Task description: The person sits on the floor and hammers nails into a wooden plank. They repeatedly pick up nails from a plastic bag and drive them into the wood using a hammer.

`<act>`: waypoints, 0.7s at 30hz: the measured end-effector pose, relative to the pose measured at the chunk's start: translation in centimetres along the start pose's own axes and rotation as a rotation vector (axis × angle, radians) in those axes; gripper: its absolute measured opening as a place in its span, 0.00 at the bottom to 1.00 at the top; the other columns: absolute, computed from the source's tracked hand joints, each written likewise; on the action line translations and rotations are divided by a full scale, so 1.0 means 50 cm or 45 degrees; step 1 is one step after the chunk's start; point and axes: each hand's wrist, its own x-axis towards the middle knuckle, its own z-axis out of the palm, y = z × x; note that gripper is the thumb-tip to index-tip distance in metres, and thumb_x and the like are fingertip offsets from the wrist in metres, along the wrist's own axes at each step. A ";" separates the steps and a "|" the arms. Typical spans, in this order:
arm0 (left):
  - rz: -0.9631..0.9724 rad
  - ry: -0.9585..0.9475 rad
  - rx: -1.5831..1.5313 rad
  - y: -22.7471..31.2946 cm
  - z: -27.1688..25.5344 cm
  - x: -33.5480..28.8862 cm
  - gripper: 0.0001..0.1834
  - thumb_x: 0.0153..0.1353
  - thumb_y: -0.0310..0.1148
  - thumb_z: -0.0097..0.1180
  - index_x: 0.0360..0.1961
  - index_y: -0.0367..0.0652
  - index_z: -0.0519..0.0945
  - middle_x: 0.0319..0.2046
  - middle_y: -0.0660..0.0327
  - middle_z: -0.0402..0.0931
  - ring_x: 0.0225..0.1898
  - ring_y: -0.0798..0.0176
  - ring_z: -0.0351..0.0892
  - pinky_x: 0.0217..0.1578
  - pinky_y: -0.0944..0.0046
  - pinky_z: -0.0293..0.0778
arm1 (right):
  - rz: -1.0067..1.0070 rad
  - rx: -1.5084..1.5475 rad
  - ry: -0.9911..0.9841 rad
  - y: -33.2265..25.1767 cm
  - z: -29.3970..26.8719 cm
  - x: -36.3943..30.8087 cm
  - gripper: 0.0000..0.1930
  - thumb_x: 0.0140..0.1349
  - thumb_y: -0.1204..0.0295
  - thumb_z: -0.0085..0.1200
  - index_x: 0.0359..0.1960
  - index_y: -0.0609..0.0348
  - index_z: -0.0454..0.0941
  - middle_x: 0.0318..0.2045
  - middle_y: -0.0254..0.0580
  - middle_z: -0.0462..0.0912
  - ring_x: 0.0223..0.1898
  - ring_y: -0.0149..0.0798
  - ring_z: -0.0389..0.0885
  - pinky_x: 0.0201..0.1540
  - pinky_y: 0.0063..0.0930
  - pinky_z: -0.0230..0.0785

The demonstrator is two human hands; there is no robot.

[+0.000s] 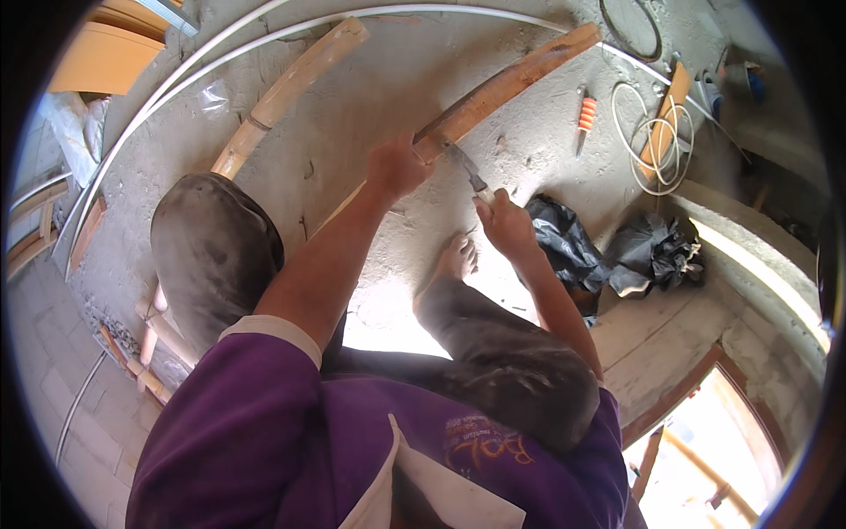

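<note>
A long brown strip (pixel 529 78), which looks like split bamboo, slants from the upper right down toward my left hand (pixel 398 169). My left hand is closed around its lower part, and the forearm hides some of what lies below. In my right hand (pixel 507 220) is a hammer (pixel 465 167) with a grey metal head and a pale handle. Its head is at the strip's edge, just right of my left hand; whether it touches cannot be made out. My bare foot (pixel 458 257) rests on the floor below the hammer.
A bamboo pole (pixel 264 115) lies at the left beyond my knee. An orange-handled tool (pixel 587 115), a coiled white cable (pixel 617 132) over a wooden piece, and black plastic bags (pixel 652 251) are on the right. White pipe (pixel 352 15) curves across the far floor.
</note>
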 end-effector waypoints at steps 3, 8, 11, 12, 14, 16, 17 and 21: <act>0.006 0.040 -0.056 -0.036 -0.005 0.015 0.24 0.48 0.44 0.63 0.44 0.44 0.77 0.34 0.48 0.81 0.38 0.43 0.81 0.41 0.48 0.76 | -0.071 0.053 0.091 -0.083 -0.088 -0.025 0.22 0.66 0.54 0.48 0.43 0.66 0.71 0.36 0.62 0.81 0.37 0.59 0.81 0.40 0.48 0.73; -0.078 -0.123 -0.039 0.005 -0.025 -0.010 0.24 0.47 0.44 0.65 0.44 0.44 0.77 0.33 0.48 0.81 0.38 0.43 0.81 0.41 0.48 0.76 | -0.606 0.282 0.664 -0.009 -0.020 -0.057 0.19 0.66 0.57 0.49 0.43 0.65 0.71 0.32 0.60 0.80 0.37 0.59 0.81 0.38 0.48 0.73; 0.029 -0.015 -0.007 0.006 -0.010 0.003 0.25 0.46 0.44 0.65 0.44 0.44 0.77 0.33 0.49 0.81 0.38 0.44 0.81 0.41 0.48 0.76 | -0.396 -0.313 0.345 0.043 0.018 0.009 0.13 0.65 0.68 0.50 0.47 0.61 0.73 0.32 0.52 0.79 0.31 0.52 0.81 0.35 0.41 0.75; 0.087 0.065 0.014 0.003 -0.002 -0.001 0.25 0.46 0.44 0.65 0.44 0.44 0.77 0.33 0.49 0.81 0.38 0.44 0.81 0.41 0.48 0.76 | -0.692 -0.496 0.517 0.074 0.018 0.025 0.11 0.65 0.70 0.48 0.47 0.60 0.73 0.32 0.51 0.79 0.28 0.51 0.80 0.33 0.40 0.75; 0.068 0.039 0.034 -0.025 -0.004 -0.022 0.25 0.46 0.44 0.65 0.44 0.44 0.76 0.33 0.49 0.81 0.37 0.44 0.81 0.40 0.48 0.76 | -0.542 -0.382 0.481 0.007 -0.036 0.010 0.11 0.65 0.71 0.48 0.47 0.60 0.73 0.33 0.52 0.78 0.29 0.51 0.80 0.33 0.39 0.75; -0.044 -0.119 -0.044 -0.021 -0.020 -0.011 0.26 0.46 0.44 0.64 0.46 0.44 0.75 0.32 0.49 0.81 0.36 0.44 0.82 0.40 0.49 0.76 | -0.371 -0.153 0.486 -0.026 -0.078 -0.044 0.14 0.64 0.68 0.49 0.48 0.61 0.73 0.35 0.54 0.79 0.30 0.54 0.80 0.34 0.40 0.74; -0.037 -0.108 -0.044 -0.017 -0.017 -0.014 0.26 0.46 0.44 0.64 0.46 0.44 0.75 0.32 0.49 0.81 0.36 0.44 0.82 0.40 0.48 0.76 | -0.386 0.031 0.620 -0.015 -0.056 -0.051 0.15 0.64 0.66 0.51 0.48 0.62 0.73 0.36 0.55 0.79 0.30 0.55 0.80 0.34 0.41 0.74; 0.020 -0.047 -0.042 0.005 -0.013 0.000 0.25 0.46 0.44 0.64 0.44 0.43 0.76 0.32 0.50 0.82 0.36 0.44 0.81 0.39 0.49 0.76 | -0.239 -0.035 0.286 0.028 0.021 -0.008 0.15 0.68 0.62 0.44 0.47 0.59 0.72 0.37 0.56 0.79 0.35 0.58 0.80 0.40 0.48 0.74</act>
